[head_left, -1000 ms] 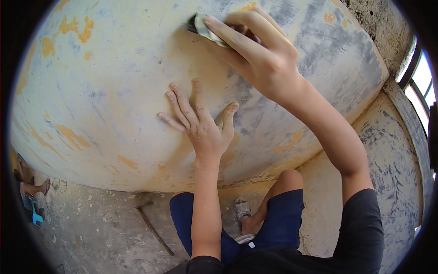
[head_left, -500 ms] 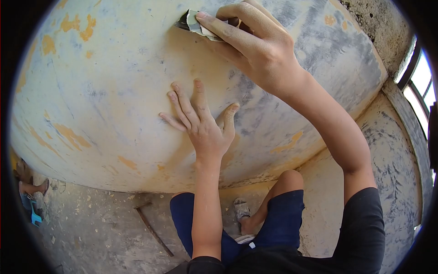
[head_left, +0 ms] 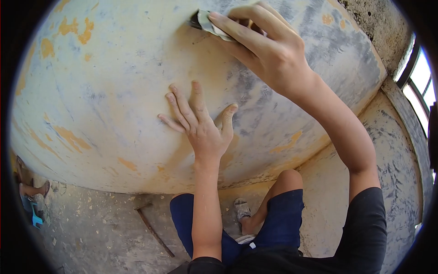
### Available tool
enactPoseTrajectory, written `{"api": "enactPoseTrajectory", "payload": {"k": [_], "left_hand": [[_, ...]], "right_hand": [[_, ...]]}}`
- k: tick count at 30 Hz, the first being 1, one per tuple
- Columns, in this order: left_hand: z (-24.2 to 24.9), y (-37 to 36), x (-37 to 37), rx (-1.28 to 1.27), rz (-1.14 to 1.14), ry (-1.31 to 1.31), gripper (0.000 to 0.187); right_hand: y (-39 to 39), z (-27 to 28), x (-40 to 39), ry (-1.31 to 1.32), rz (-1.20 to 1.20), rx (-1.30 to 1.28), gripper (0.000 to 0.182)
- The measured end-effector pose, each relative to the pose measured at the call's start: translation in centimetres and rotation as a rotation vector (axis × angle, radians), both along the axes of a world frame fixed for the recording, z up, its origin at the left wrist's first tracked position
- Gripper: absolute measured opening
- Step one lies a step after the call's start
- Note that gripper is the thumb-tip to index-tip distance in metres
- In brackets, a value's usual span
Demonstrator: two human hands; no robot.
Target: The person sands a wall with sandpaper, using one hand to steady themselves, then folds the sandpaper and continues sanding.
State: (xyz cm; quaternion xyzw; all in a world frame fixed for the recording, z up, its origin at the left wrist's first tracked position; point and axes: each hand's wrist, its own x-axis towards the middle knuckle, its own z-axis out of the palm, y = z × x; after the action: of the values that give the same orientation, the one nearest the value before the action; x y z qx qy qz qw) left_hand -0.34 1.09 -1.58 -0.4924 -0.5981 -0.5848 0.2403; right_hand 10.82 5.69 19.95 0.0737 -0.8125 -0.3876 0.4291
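A large curved surface (head_left: 114, 109), pale with orange and grey patches, fills most of the view. My left hand (head_left: 205, 128) lies on it with the fingers spread, holding nothing. Higher up and to the right, my right hand (head_left: 269, 41) grips a folded piece of sandpaper (head_left: 211, 26), pale on one side and dark at its left end, against the surface. The thumb and fingers close around the sheet, and part of it is hidden beneath them.
A hammer-like tool (head_left: 155, 232) lies on the grey floor (head_left: 105, 228). At the far left are another person's foot (head_left: 44, 188) and a blue object (head_left: 36, 215). A rough wall (head_left: 388, 150) and a barred window (head_left: 420, 77) are at the right.
My right hand has moved a little to the right with the sandpaper. My left hand has stayed almost in place on the surface.
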Motion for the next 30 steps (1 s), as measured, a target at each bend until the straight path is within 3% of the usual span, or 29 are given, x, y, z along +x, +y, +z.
{"api": "enactPoseTrajectory", "payload": {"k": [2, 5, 11, 14, 19, 21, 26, 30], "left_hand": [[0.0, 0.0, -0.1, -0.041, 0.006, 0.016, 0.104], [-0.2, 0.3, -0.1, 0.031, 0.006, -0.003, 0.093], [-0.1, 0.0, 0.0, -0.025, 0.006, 0.029, 0.105], [0.0, 0.1, 0.3, 0.038, -0.025, -0.025, 0.092], [-0.2, 0.2, 0.0, 0.026, 0.008, 0.009, 0.095], [-0.2, 0.3, -0.1, 0.027, 0.014, 0.006, 0.095], [0.0, 0.2, 0.2, 0.026, 0.003, -0.023, 0.094], [-0.1, 0.2, 0.0, 0.034, 0.008, -0.012, 0.092]], "right_hand": [[-0.1, -0.8, 2.5, -0.029, -0.061, -0.002, 0.049], [-0.2, -2.6, 6.8, -0.069, -0.144, -0.087, 0.047], [0.3, 0.2, 0.7, 0.003, -0.015, -0.034, 0.053], [0.1, 0.4, 0.4, 0.008, -0.028, -0.052, 0.057], [-0.1, -3.3, 7.8, -0.052, -0.142, -0.147, 0.060], [-0.4, -3.1, 7.1, -0.062, -0.173, -0.197, 0.061], [-0.1, -0.4, -1.0, 0.030, 0.009, -0.072, 0.063], [0.1, -2.3, 1.4, 0.031, 0.012, -0.088, 0.059]]}}
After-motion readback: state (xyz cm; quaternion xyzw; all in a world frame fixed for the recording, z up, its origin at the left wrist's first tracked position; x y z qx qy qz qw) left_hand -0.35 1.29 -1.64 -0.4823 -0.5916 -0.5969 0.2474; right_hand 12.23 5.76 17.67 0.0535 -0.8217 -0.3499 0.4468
